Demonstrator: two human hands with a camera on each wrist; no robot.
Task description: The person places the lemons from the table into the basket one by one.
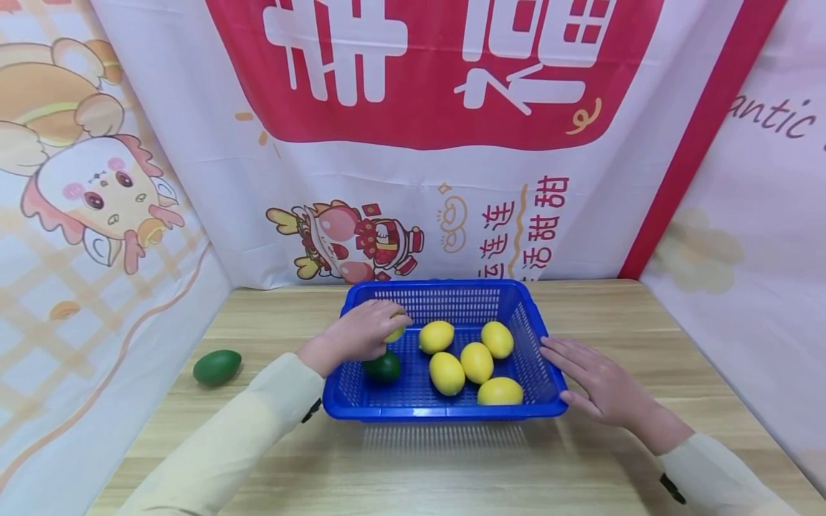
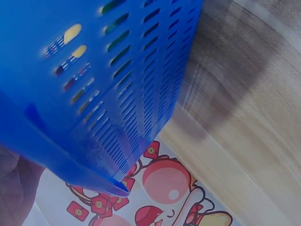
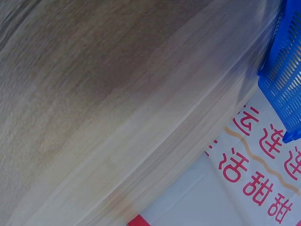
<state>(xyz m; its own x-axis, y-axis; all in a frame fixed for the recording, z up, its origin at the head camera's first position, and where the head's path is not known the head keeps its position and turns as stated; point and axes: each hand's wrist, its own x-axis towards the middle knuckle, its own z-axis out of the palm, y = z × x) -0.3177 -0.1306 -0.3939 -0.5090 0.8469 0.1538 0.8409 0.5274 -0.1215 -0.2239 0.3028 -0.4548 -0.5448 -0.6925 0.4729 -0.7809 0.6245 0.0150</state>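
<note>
A blue plastic basket (image 1: 445, 412) with slotted walls holds several yellow lemons (image 1: 447, 373) and one smooth dark green oval fruit (image 1: 383, 367). Reaching over the left side of the basket, my left hand (image 1: 363, 331) grips a lemon (image 1: 395, 335), mostly hidden behind its fingers, above the green fruit. My right hand (image 1: 600, 380) rests with straight fingers along the right rim. In the left wrist view, yellow and green show through slots in the basket wall (image 2: 136, 61), and part of my left hand (image 2: 18, 188) is at the lower left.
Another dark green oval fruit (image 1: 217, 367) lies on the wooden table (image 1: 284, 444), left of the basket. A printed cloth (image 1: 413, 172) hangs behind the table, and more patterned cloth (image 1: 97, 236) borders its sides. The basket's far rim is close to the back cloth.
</note>
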